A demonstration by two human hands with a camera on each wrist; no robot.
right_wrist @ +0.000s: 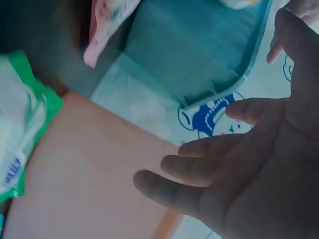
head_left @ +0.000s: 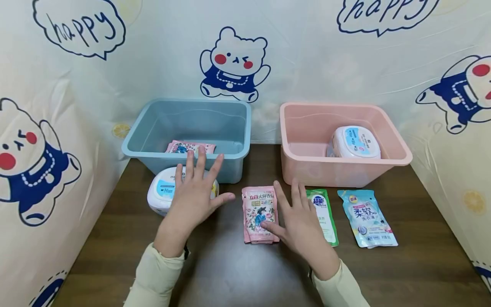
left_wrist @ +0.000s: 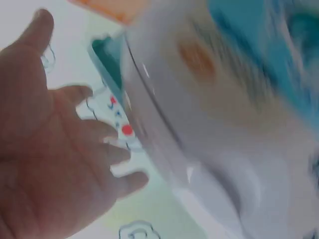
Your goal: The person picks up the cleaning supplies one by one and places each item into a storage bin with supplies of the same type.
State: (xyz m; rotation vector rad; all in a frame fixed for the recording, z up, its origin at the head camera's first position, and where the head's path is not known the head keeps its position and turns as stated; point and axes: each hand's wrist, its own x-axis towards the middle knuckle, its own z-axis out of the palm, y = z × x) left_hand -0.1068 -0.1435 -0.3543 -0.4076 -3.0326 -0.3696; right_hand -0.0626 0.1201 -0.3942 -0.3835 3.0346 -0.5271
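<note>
Left hand [head_left: 193,195] and right hand [head_left: 301,221]: fingers [head_left: 199,164] spread, holding nothing; white lidded tub [head_left: 163,192] near left fingers could skid if clipped sideways.

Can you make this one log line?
left hand: empty, near tabletop white tub | right hand: empty, near green-edged pouch | pink bin: second white tub inside

The backdrop cloth [head_left: 314,72] says "happy" twice, once in the left speech bubble [head_left: 79,30] and again in the right speech bubble [head_left: 387,16], which gets cropped at the top. Packets are in Chinese — 立白 up top on the front pink packet [head_left: 257,211], 超能 on the green packet [head_left: 326,219], and 柔软 with 洗衣液 below it on the blue packet [head_left: 368,219]. Labels on the left white tub [head_left: 163,191] and right white tub [head_left: 357,143] — too tiny to make out.
</note>
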